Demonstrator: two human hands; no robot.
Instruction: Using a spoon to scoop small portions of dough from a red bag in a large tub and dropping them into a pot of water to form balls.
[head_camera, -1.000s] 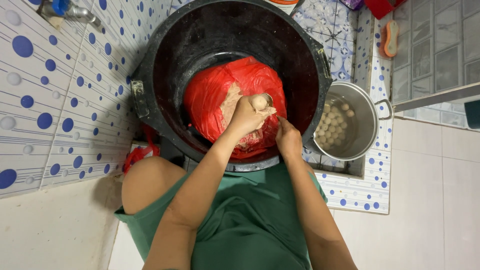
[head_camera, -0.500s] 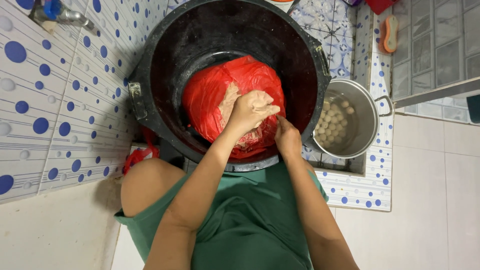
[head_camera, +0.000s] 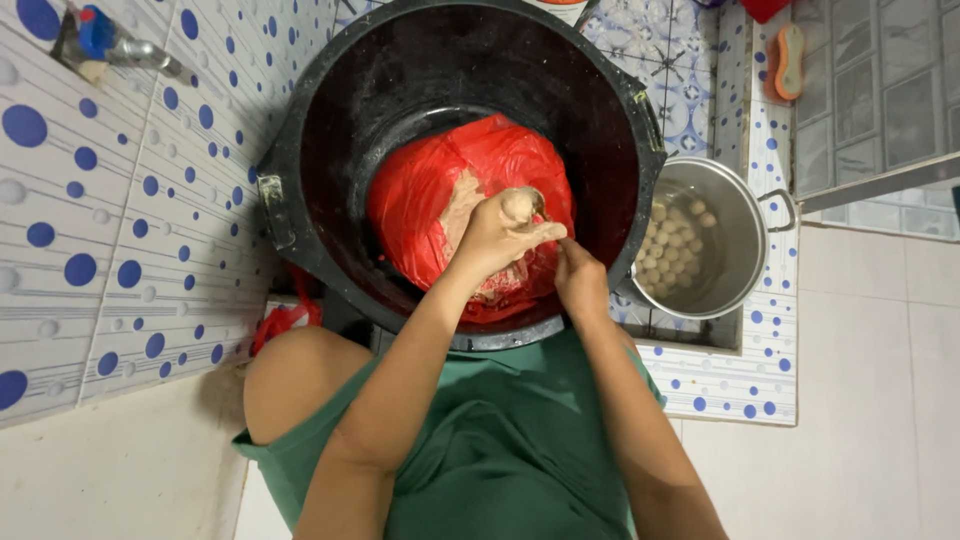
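Observation:
A large black tub (head_camera: 330, 130) holds a red plastic bag (head_camera: 420, 200) of pale beige paste (head_camera: 458, 215). My left hand (head_camera: 495, 240) is over the bag, closed in a fist on a lump of paste. A round ball of paste (head_camera: 518, 206) bulges out at the top of the fist. My right hand (head_camera: 580, 280) is just to the right, its fingers touching the left hand. It seems to be closed on a small spoon (head_camera: 541, 203) whose tip reaches the ball; most of the spoon is hidden.
A steel pot (head_camera: 735, 215) with several pale balls (head_camera: 668, 245) in water stands right of the tub. White tiles with blue dots run along the left wall, with a tap (head_camera: 110, 42) at top left. An orange brush (head_camera: 788, 60) lies at top right.
The hands stay in nearly the same spot over the bag. The left fist has squeezed, and the ball of paste stands out at its top again.

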